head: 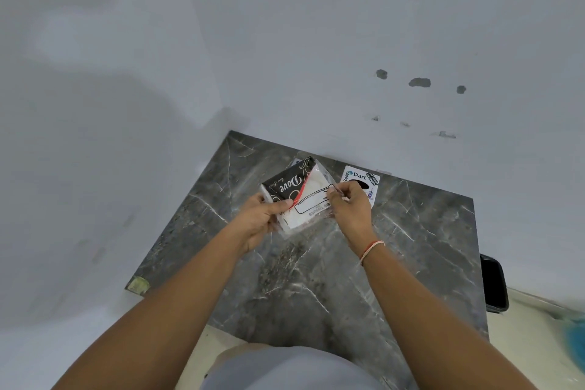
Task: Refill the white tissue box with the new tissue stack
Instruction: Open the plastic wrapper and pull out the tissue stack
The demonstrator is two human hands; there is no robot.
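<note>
Grey-clothed lap at bottom centre of frame, two bare forearms reaching up over the dark marble bench (411, 247). Left hand (262, 218) and right hand (349, 206), fingers clamped on the wrapped tissue pack (297, 196) at frame centre, wrapper apparently unopened. White tissue box (361, 182) just right of it, partly hidden; refill seemingly not begun.

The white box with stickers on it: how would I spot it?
Find the dark marble table against the white wall. At its far edge, just beyond the right hand, stands the white box. Unlike the black-and-white tissue pack in the hands, it carries a "Dart" sticker.
</note>
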